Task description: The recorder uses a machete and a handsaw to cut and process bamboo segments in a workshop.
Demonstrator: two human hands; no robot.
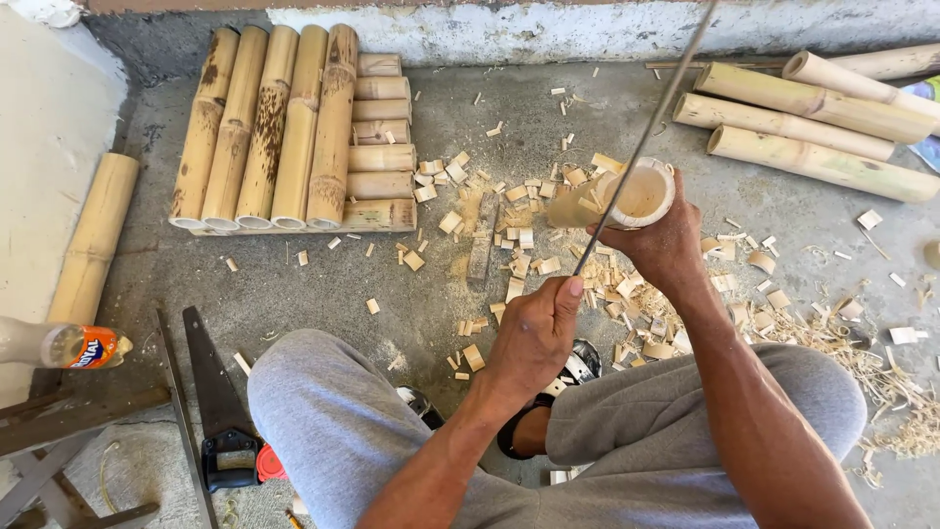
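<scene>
While gripped: blade (641,147), bamboo cup (641,194).

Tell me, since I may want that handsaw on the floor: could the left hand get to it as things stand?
Probably not right away. The left hand is closed around a thin metal rod, and the handsaw lies beyond the left knee. No clutter blocks it once the rod is released.

My left hand (534,338) grips thin metal blade (641,142), poss. a saw; right hand (661,240) holds cut bamboo tube (636,194). Chips (509,235) on concrete floor (323,284), handsaw (220,402) left.
</scene>
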